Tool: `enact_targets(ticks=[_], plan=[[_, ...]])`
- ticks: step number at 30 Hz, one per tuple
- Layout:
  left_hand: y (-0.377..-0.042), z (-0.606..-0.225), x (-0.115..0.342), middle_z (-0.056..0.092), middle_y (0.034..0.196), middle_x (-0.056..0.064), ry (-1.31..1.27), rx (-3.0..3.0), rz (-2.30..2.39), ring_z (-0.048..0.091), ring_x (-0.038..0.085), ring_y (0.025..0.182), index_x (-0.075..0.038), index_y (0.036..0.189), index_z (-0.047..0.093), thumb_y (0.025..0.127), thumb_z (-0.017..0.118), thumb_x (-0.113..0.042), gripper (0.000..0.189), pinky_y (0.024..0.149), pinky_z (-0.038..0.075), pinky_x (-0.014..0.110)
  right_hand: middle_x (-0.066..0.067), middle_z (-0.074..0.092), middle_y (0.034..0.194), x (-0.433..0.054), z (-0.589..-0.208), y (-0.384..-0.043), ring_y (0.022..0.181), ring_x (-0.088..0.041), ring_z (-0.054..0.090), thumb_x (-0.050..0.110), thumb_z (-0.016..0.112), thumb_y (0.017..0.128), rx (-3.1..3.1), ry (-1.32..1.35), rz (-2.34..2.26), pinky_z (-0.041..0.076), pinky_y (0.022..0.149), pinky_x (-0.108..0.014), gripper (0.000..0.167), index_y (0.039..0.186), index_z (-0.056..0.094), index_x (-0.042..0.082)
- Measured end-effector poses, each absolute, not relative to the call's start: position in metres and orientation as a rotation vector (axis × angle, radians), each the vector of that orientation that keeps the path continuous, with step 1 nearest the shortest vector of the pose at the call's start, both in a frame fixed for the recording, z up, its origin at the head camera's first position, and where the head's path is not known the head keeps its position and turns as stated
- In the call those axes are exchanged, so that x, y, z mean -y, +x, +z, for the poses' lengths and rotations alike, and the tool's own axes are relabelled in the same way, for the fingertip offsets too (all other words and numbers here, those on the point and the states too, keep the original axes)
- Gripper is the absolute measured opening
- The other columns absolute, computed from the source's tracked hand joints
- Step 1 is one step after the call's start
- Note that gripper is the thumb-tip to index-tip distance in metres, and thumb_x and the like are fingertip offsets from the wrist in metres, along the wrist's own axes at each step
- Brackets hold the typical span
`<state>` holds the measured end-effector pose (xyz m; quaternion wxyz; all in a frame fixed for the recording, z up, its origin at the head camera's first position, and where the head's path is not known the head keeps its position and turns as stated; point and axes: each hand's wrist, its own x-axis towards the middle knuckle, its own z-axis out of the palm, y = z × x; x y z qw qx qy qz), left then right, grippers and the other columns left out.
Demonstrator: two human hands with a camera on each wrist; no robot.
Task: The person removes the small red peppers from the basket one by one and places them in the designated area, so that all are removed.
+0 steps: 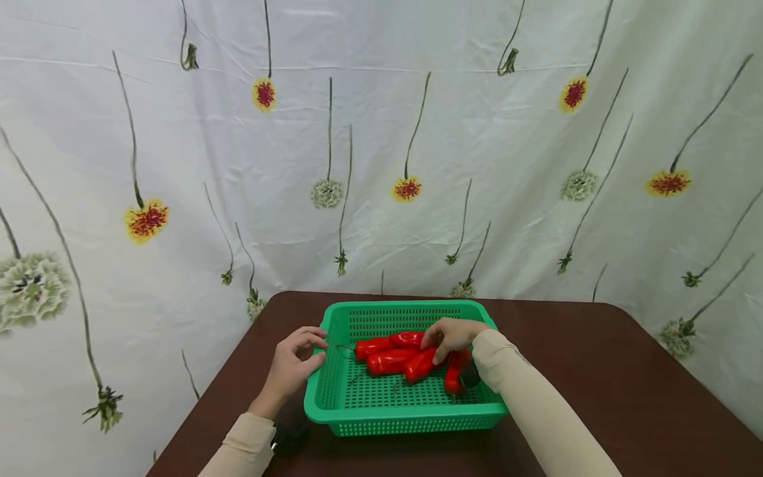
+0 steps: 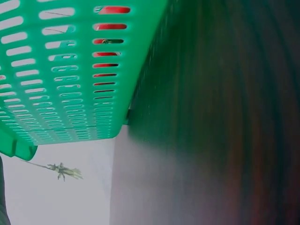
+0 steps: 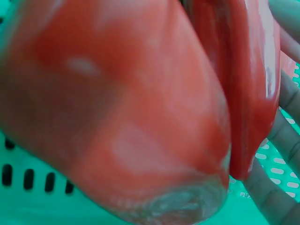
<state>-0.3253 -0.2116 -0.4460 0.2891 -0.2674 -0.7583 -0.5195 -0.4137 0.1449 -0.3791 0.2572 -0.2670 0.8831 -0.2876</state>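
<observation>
A green perforated plastic basket point(image 1: 411, 414) holds several glossy red peppers point(image 1: 390, 362) with thin stems. My right hand point(image 1: 454, 336) reaches into the basket, its thumb and fingers around a red pepper point(image 3: 251, 93). The right wrist view shows fingers point(image 3: 283, 136) along that pepper's side, while another red pepper point(image 3: 140, 126) fills the foreground, close to the camera. Beside the basket's left rim is my left hand point(image 1: 292, 363), fingers loosely bent and holding nothing. Whether its fingertips touch the rim, I cannot tell. The left wrist view shows the basket's slotted wall point(image 2: 84, 112), with red behind some slots.
The basket stands on a dark brown table point(image 1: 572, 344). Behind the table hangs a pale curtain point(image 1: 381, 232) printed with flowers on long stems. A dark wrist device point(image 1: 469, 376) sits under the right wrist, inside the basket's right side.
</observation>
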Motion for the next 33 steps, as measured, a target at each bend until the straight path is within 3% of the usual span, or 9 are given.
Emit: enact_targets(ticks=[7, 14, 33], plan=[[-0.325, -0.447, 0.210, 0.066, 0.111, 0.019, -0.716, 2.003, -1.424, 0.062, 0.006, 0.106, -0.002, 0.090, 0.072, 0.084, 0.065, 0.013, 0.018, 0.090, 0.051, 0.021, -0.004, 0.069, 0.110, -0.145, -0.374, -0.409, 0.097, -0.015, 0.061, 0.004, 0.077, 0.085, -2.374, -0.795, -0.741, 0.054, 0.082, -0.031, 0.031, 0.115, 0.071, 0.008], [-0.324, -0.449, 0.211, 0.067, 0.111, 0.018, -0.664, 2.028, -1.434, 0.061, 0.003, 0.106, -0.003, 0.089, 0.073, 0.084, 0.065, 0.013, 0.018, 0.089, 0.053, 0.025, -0.005, 0.066, 0.114, -0.138, -0.383, -0.406, 0.102, -0.020, 0.059, -0.001, 0.078, 0.081, -2.462, -0.745, -0.670, 0.054, 0.087, -0.039, 0.033, 0.111, 0.070, 0.010], [-0.325, -0.446, 0.209, 0.067, 0.112, 0.018, -0.656, 2.022, -1.433, 0.062, 0.003, 0.108, -0.002, 0.090, 0.073, 0.084, 0.065, 0.013, 0.018, 0.091, 0.052, 0.023, 0.001, 0.068, 0.101, -0.136, -0.383, -0.406, 0.091, -0.017, 0.059, 0.000, 0.079, 0.081, -2.555, -0.768, -0.590, 0.053, 0.080, -0.036, 0.026, 0.101, 0.074, 0.015]])
